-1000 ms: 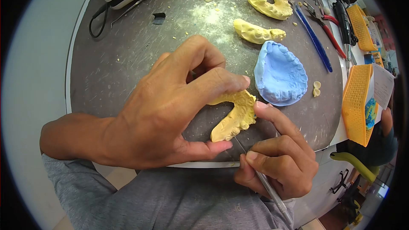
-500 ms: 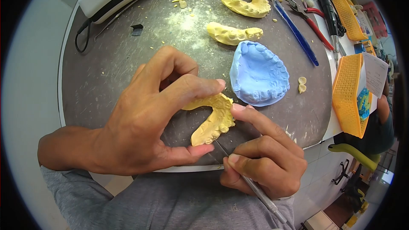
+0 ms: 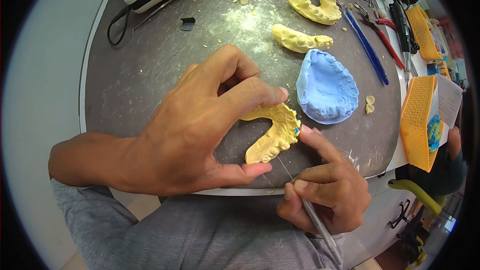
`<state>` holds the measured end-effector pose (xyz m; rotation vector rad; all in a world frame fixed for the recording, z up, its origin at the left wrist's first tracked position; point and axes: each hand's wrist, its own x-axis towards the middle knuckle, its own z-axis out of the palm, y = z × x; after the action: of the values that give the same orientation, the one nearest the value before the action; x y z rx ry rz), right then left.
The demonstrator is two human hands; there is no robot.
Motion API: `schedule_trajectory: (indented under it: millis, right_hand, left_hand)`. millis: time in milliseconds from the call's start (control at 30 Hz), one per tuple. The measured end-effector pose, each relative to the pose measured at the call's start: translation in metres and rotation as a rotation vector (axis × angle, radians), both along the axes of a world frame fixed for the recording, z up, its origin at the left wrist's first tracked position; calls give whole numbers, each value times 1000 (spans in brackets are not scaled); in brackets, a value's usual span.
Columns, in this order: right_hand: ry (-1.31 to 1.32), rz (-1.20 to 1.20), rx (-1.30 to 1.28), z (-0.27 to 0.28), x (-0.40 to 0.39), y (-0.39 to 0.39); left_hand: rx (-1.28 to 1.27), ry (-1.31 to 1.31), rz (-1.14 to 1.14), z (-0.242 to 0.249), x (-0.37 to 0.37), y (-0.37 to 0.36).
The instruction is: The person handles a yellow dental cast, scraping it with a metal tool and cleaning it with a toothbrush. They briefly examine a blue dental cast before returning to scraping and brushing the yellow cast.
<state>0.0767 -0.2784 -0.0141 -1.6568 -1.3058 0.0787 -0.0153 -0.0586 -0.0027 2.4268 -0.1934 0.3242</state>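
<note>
My left hand (image 3: 195,122) grips a yellow plaster dental cast (image 3: 272,137) between its fingers and thumb, low over the table's near edge. The cast is a horseshoe-shaped arch with teeth on its right side and a small blue mark near the front teeth. My right hand (image 3: 332,190) is closed in a pen hold on a slim metal dental hand instrument (image 3: 320,222). The instrument's thin tip points at the lower edge of the cast; whether it touches cannot be made out. My right index fingertip rests at the cast's front teeth.
Beyond the hands lie a blue dental impression (image 3: 327,87), a partial yellow cast (image 3: 301,39) and another arch cast (image 3: 316,5). A blue-handled tool (image 3: 367,47), red-handled pliers (image 3: 387,42) and orange baskets (image 3: 419,120) are at the right. White powder (image 3: 247,22) dusts the table.
The view has shifted, so the table's things appear farther right. The blue mark on the cast's front teeth now shows. Both hands keep their holds, and the instrument stays beside the cast's lower edge.
</note>
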Motion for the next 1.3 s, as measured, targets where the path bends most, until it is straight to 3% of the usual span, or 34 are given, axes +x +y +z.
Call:
schedule_trajectory:
  millis: [600,1300]
  right_hand:
    - [-76,-7,-104,5,-3,0]
    - [-119,-35,-53,0,-8,7]
  left_hand:
    - [24,5,8,2,-1,0]
    - [122,21,15,4,-2,5]
